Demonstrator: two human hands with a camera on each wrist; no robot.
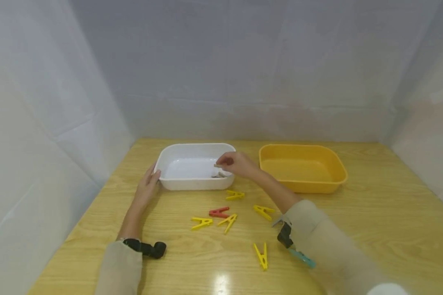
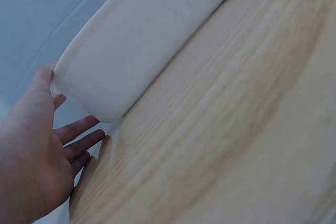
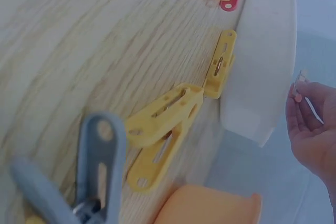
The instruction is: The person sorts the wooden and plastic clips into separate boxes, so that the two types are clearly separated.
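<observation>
Right hand (image 1: 238, 164), frame centre, pinching small peg (image 1: 217, 165) over white tray (image 1: 192, 148); peg could be dropped outside rim if released early. Left hand (image 1: 147, 186) spread flat against tray's left wall; tray could be shoved along worktop (image 1: 373, 213).

white rectangular plastic tub (image 1: 177, 153), frame centre | orange-yellow plastic tub (image 1: 317, 184), right of centre | yellow plastic clothespins (image 1: 227, 222) and one red plastic clothespin (image 1: 219, 212), lower centre | pale wood-grain tabletop (image 1: 373, 229)

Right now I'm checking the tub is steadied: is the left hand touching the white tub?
Touching: the left wrist view shows the left hand against the white tub's corner.
</observation>
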